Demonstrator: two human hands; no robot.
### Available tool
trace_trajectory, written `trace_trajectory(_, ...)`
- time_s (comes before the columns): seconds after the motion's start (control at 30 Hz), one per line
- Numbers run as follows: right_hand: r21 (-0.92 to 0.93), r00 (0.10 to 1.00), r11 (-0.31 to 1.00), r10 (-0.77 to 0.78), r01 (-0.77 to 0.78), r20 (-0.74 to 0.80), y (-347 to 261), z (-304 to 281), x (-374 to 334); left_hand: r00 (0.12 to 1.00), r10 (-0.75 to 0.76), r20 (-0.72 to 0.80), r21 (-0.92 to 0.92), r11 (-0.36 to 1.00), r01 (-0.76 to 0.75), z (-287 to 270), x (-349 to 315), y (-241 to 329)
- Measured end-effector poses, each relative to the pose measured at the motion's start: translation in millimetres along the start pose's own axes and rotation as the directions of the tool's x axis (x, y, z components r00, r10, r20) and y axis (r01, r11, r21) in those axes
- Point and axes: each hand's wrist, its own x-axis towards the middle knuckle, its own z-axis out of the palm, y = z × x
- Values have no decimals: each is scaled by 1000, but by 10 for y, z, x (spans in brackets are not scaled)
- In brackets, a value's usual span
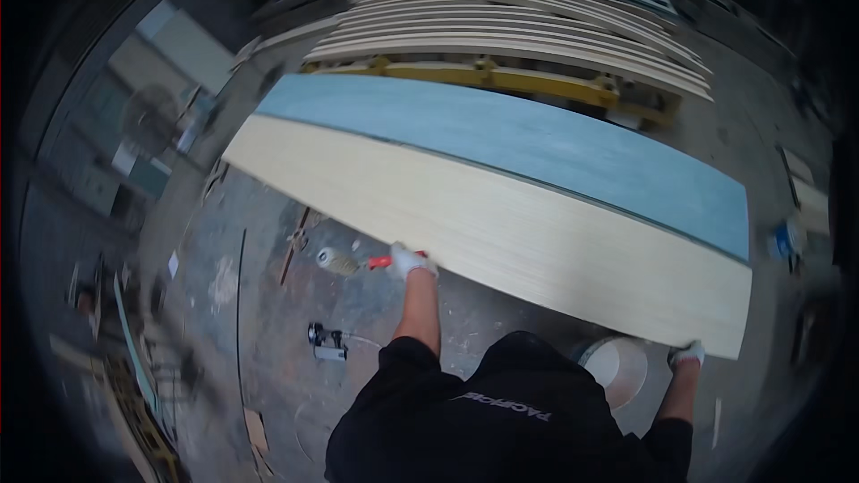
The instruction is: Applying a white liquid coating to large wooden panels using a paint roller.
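A long pale wood panel [465,206] stretches in front of me, with a long blue panel [510,134] along its far side. My left hand [412,261], in a white glove, is closed around the red handle of a roller [338,261] and touches the near edge of the pale panel. The roller's head, pale and somewhat blurred, points left over the floor. At the panel's near right corner, my gloved right hand [687,355] grips the edge; part of its fingers is hidden.
A stack of pale boards [501,27] lies beyond on a yellow frame [501,76]. Below the panel, near my right arm, stands a round white bucket [616,367]. A small device [327,342] is on the floor at left, and a fan [152,116] stands farther left.
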Motion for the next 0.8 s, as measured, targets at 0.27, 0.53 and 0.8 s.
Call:
trace_trajectory(0.27,-97,976,976,-204,197,-72,-357,-312,637,980,-198,-10,-95,976,196,92,-222,20)
trace_trajectory(0.53,-211,963,950,-255,232,-92,-519,-362,836,990,-139,-15,-134,982,136,284,-346,128)
trace_trajectory(0.8,-118,980,976,-192,184,-60,-397,-287,507,996,-36,-83,189,981,51,212,-544,265)
